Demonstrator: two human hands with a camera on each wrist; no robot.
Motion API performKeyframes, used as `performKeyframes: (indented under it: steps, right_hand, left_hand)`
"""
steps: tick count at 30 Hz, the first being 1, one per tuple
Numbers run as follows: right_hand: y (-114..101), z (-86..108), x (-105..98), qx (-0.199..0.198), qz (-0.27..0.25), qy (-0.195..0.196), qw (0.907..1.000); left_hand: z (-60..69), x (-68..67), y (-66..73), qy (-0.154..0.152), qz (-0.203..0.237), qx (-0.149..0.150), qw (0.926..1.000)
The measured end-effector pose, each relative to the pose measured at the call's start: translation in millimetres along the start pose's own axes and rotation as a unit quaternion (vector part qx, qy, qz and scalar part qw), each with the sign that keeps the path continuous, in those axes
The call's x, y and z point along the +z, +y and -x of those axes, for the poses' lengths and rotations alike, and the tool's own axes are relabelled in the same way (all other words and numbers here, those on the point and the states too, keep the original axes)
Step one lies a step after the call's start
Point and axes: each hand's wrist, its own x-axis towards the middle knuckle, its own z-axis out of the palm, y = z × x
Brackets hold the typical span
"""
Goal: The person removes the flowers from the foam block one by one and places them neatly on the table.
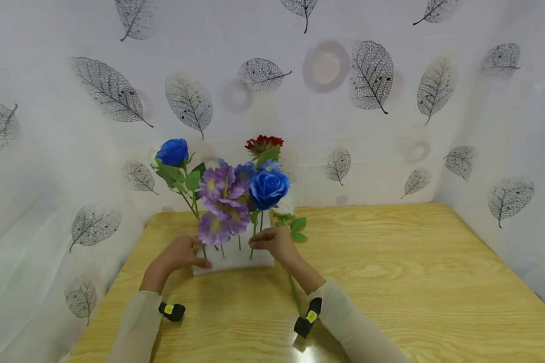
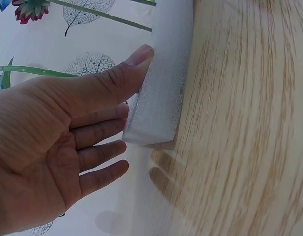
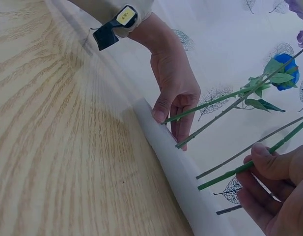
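Observation:
A white foam block [image 1: 240, 262] lies on the table with several artificial flowers standing in it. My left hand [image 1: 181, 252] holds the block's left end; in the left wrist view the thumb [image 2: 140, 56] presses its edge and the other fingers lie beside and behind. My right hand [image 1: 279, 244] pinches the green stem [image 3: 225, 175] of the front blue rose [image 1: 269, 188], close above the foam. The stem's lower end meets the block. Large purple flowers [image 1: 224, 201] stand left of that rose. Another blue rose [image 1: 172, 153] leans out at the far left, and a red flower [image 1: 264, 145] rises behind.
Beside the block, a white flower [image 1: 283, 207] with green leaves [image 1: 298, 224] shows behind my right hand. A long green stem [image 1: 295, 296] lies under my right wrist. The wooden table [image 1: 390, 262] reaches a leaf-printed curtain [image 1: 318, 136] at the back and sides.

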Motion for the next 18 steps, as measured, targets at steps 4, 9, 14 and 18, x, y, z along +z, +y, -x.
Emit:
performKeyframes:
  steps: [4, 9, 14, 18]
  right_hand:
    - [0.8, -1.9, 0.1, 0.002, 0.004, 0.004, 1.0]
    - [2.4, -4.0, 0.4, 0.01, 0.009, 0.013, 0.9998]
    - [2.2, -2.9, 1.0, 0.011, 0.005, 0.013, 0.9998]
    - [-0.8, -0.2, 1.4, -0.006, -0.003, 0.001, 1.0]
  left_hand:
    - [0.3, 0.3, -0.5, 0.002, 0.008, 0.003, 1.0]
    - [-0.8, -0.2, -1.7, 0.003, 0.012, 0.005, 0.9999]
    - [-0.7, -0.4, 0.4, 0.004, 0.007, 0.0, 1.0]
    - [0.2, -0.9, 2.2, 0.001, 0.008, 0.002, 1.0]
